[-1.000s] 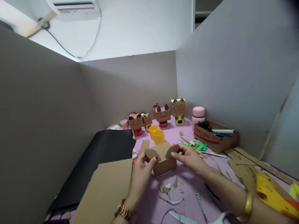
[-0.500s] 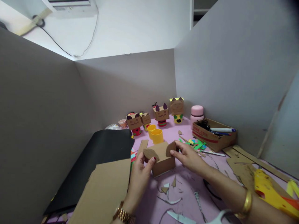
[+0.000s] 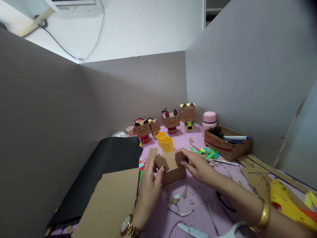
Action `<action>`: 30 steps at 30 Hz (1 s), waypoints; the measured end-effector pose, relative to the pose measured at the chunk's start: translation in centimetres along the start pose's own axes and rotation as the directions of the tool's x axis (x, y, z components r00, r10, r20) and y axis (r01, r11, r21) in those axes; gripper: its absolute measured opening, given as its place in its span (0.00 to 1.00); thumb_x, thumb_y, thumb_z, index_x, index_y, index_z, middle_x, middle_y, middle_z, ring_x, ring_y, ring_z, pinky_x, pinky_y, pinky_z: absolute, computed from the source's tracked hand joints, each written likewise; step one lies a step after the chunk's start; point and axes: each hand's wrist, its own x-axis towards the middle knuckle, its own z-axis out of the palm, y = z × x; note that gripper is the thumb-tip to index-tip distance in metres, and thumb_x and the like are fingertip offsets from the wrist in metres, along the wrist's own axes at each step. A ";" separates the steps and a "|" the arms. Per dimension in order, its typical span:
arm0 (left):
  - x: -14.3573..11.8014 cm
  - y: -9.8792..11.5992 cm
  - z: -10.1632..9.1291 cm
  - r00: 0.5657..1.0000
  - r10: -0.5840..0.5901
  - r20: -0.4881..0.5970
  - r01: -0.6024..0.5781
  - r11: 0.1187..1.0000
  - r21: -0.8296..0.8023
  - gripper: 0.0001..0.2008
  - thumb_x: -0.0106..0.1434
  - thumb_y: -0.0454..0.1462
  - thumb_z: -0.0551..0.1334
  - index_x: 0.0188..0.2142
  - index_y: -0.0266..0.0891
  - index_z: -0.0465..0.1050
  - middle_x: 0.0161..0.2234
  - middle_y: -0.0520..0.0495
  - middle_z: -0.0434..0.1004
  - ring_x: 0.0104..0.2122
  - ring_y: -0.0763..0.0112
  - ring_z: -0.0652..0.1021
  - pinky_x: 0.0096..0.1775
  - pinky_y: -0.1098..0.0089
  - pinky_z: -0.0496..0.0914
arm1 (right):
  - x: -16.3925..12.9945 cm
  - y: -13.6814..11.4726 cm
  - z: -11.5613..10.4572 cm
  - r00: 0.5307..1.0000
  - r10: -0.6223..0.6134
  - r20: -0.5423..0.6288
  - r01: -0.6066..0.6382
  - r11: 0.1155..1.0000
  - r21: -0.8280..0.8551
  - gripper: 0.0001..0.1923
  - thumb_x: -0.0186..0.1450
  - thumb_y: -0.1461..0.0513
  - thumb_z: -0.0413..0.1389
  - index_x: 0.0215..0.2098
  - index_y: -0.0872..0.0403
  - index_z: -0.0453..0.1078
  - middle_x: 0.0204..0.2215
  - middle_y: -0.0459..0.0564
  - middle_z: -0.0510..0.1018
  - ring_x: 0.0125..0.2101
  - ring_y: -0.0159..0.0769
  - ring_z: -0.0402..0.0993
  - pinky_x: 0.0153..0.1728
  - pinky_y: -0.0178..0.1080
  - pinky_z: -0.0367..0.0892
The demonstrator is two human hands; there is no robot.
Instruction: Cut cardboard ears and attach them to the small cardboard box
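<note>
Left hand pinches one cardboard ear on the small cardboard box; right hand pinches the other ear. Box rests on the pink table, before the yellow cups; judged: ears positioned, face and body not yet added, unlike the finished figures behind.

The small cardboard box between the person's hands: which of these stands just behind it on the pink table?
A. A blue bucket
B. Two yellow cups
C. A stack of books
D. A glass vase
B: two yellow cups stand side by side right behind the small cardboard box, which the left hand and the right hand grip from either side.
</note>
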 end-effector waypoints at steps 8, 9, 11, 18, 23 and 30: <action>-0.3 -0.4 0.3 0.999 0.004 0.050 -0.007 0.998 0.065 0.25 0.64 0.40 0.58 0.59 0.41 0.59 0.50 0.38 0.73 0.49 0.58 0.73 0.48 0.61 0.66 | -0.2 0.3 0.1 0.999 0.032 0.012 -0.033 0.997 0.066 0.21 0.59 0.70 0.49 0.50 0.52 0.62 0.37 0.53 0.75 0.42 0.46 0.70 0.43 0.45 0.63; -0.3 -0.4 0.4 0.998 0.004 0.060 -0.010 0.996 0.094 0.24 0.64 0.41 0.57 0.59 0.40 0.58 0.49 0.37 0.73 0.47 0.59 0.73 0.47 0.60 0.66 | -0.2 0.4 0.1 0.999 0.034 0.006 -0.035 0.996 0.081 0.20 0.59 0.69 0.49 0.49 0.52 0.62 0.37 0.53 0.75 0.41 0.46 0.71 0.42 0.44 0.63; -0.4 -0.3 0.3 0.997 0.005 0.071 -0.016 0.989 0.146 0.22 0.65 0.41 0.55 0.57 0.37 0.59 0.47 0.36 0.73 0.43 0.60 0.73 0.46 0.60 0.66 | -0.2 0.5 0.1 0.999 0.041 -0.009 -0.040 0.992 0.121 0.18 0.59 0.69 0.49 0.48 0.53 0.60 0.37 0.53 0.74 0.39 0.45 0.71 0.40 0.44 0.64; -0.6 0.2 0.3 0.998 -0.021 0.057 0.013 0.990 0.144 0.20 0.65 0.41 0.56 0.55 0.38 0.60 0.45 0.39 0.74 0.41 0.61 0.73 0.43 0.62 0.66 | 0.0 1.6 0.5 0.997 0.060 -0.046 -0.041 0.941 0.336 0.09 0.62 0.63 0.52 0.42 0.52 0.63 0.40 0.51 0.76 0.43 0.42 0.73 0.44 0.42 0.66; -0.6 0.1 0.6 0.998 -0.059 0.029 0.059 0.998 0.028 0.19 0.63 0.40 0.59 0.53 0.40 0.62 0.40 0.44 0.75 0.39 0.64 0.74 0.41 0.67 0.67 | 0.1 2.4 0.8 0.998 0.054 -0.023 -0.037 0.887 0.460 0.08 0.63 0.61 0.54 0.42 0.53 0.67 0.40 0.50 0.77 0.44 0.41 0.73 0.45 0.41 0.68; -0.4 -0.1 0.6 0.995 -0.094 0.020 0.095 0.993 -0.068 0.20 0.62 0.40 0.60 0.53 0.38 0.62 0.37 0.46 0.76 0.38 0.66 0.75 0.40 0.69 0.67 | 0.1 2.8 1.1 0.998 0.063 -0.020 -0.041 0.819 0.573 0.08 0.63 0.59 0.56 0.41 0.52 0.67 0.40 0.49 0.77 0.42 0.39 0.73 0.46 0.41 0.66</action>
